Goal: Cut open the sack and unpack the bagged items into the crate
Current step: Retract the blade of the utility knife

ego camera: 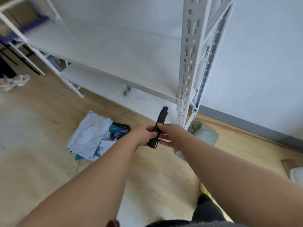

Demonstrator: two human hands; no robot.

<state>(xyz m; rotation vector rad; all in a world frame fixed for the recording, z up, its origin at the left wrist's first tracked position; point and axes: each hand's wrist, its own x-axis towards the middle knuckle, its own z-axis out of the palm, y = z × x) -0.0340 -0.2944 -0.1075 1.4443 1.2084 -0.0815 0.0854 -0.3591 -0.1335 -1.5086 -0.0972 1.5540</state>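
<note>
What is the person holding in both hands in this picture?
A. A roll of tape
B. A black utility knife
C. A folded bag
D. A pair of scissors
B: the left hand and right hand both grip a long black utility knife, its tip pointing up toward the white shelf.

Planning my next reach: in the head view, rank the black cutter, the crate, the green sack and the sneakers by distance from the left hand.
1. Black cutter, gripped by the left hand.
2. Crate, just left.
3. Green sack, right.
4. Sneakers, far left.
</note>
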